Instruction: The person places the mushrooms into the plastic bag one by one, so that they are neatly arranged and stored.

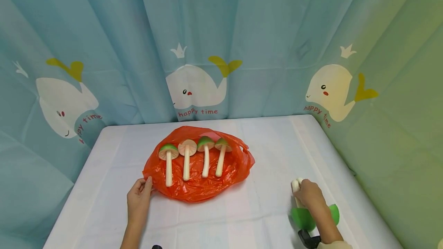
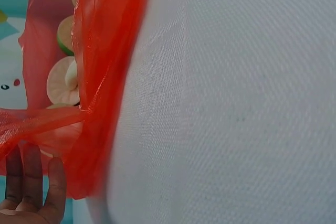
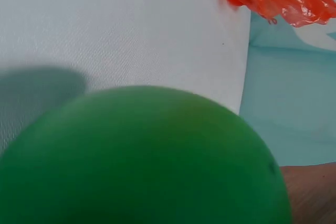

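Note:
A red plastic bag (image 1: 197, 193) lies spread on the table, and several toy mushrooms (image 1: 187, 162) with green caps and pale stems rest side by side on it. My left hand (image 1: 140, 199) pinches the bag's left edge; in the left wrist view its fingers (image 2: 32, 174) reach up against the red film. Over at the right, my right hand (image 1: 310, 195) grips the pale stems of what look like two more mushrooms (image 1: 303, 219), their green caps beneath my wrist. One green cap (image 3: 147, 156) fills the lower right wrist view and hides the fingers there.
The table (image 1: 263, 210) has a white cover. A blue-green curtain (image 1: 270, 49) with whale prints stands behind the table and along its sides. A small black object (image 1: 157, 246) shows at the bottom edge, and a black wrist strap (image 1: 308, 239) at the right wrist.

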Motion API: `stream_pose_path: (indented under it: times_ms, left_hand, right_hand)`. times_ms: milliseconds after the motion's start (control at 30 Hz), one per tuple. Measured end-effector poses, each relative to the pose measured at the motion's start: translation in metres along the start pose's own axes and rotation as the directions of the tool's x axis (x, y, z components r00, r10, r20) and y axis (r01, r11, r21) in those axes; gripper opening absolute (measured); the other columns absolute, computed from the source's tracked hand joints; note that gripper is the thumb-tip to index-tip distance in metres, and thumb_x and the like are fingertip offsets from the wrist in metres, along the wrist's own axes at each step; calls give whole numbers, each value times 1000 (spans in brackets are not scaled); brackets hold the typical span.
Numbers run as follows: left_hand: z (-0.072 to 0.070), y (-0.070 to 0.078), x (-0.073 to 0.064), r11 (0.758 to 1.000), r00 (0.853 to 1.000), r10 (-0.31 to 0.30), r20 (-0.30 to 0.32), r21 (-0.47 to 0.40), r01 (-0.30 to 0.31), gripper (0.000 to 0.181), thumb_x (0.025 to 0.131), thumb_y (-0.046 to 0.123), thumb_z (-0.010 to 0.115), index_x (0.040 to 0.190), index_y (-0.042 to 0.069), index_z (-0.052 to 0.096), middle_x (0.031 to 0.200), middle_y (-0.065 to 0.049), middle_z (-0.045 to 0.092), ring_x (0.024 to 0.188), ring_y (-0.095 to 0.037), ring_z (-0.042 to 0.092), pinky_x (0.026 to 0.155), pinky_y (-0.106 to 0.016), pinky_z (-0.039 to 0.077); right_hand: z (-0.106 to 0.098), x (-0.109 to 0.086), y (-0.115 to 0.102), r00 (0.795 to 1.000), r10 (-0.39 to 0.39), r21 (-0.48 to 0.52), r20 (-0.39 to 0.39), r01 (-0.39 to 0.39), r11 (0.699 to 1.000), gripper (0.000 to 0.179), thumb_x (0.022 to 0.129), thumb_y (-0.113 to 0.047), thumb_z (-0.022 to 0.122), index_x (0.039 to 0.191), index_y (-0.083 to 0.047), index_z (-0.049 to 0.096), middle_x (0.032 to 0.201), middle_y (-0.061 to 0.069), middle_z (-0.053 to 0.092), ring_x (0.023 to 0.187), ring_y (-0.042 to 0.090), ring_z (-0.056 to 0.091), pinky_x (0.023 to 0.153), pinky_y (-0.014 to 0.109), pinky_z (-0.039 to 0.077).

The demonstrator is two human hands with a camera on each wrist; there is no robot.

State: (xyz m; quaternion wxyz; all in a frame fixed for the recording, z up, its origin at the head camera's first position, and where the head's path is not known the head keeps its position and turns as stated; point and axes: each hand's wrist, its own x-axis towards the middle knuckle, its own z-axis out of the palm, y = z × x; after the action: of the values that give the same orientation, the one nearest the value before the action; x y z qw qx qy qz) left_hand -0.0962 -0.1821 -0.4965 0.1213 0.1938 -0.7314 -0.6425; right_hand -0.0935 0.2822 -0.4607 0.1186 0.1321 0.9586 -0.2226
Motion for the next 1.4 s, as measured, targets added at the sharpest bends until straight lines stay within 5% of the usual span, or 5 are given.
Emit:
stream_pose_path:
  times_ms: [333, 567, 800, 1000, 1400]
  left_hand:
    - [1, -1, 2, 1000, 999, -28, 22, -4, 28, 33, 97, 26, 54, 103, -7, 54, 100, -13, 64, 75, -2, 61, 70, -19, 54]
    - [1, 1, 0, 1000, 1000, -16, 22, -12, 16, 32, 97, 25, 54, 100, -7, 54, 91, -7, 65, 73, -3, 61, 67, -19, 54]
    - [2, 2, 1, 999, 999, -29, 27, -29, 30, 34, 96, 27, 55, 100, -6, 53, 89, -1, 65, 75, -2, 61, 68, -19, 54]
    - [5, 1, 0, 999, 999, -38, 21, 2, 38, 36, 96, 33, 54, 100, -3, 55, 91, -2, 64, 75, -2, 60, 69, -20, 54]
    - [2, 1, -1, 1000, 999, -31, 20, 2, 31, 35, 96, 32, 53, 101, -3, 55, 89, 0, 64, 75, -3, 59, 69, -20, 54]
  right_hand:
    - [1, -3, 4, 1000, -3, -1, -4, 3, 1000, 20, 81, -13, 63, 77, 3, 52, 67, 8, 52, 59, 22, 50, 48, 31, 43]
    - [-2, 0, 0, 992, -41, 139, -120, 57, 989, 31, 81, -17, 62, 95, 9, 56, 80, 14, 63, 67, 24, 57, 53, 33, 47]
    - [-2, -4, -29, 954, -143, 326, -263, 228, 917, 27, 86, -16, 65, 104, 2, 54, 86, 8, 64, 80, 26, 61, 64, 30, 49]
    - [7, -3, -56, 916, -180, 401, -359, 325, 856, 24, 85, -14, 67, 102, -1, 57, 85, 7, 65, 70, 16, 58, 60, 24, 47]
    - [27, -4, -119, 923, -237, 508, -303, 367, 779, 24, 82, -15, 71, 100, -5, 59, 79, 2, 62, 66, 16, 53, 55, 25, 45]
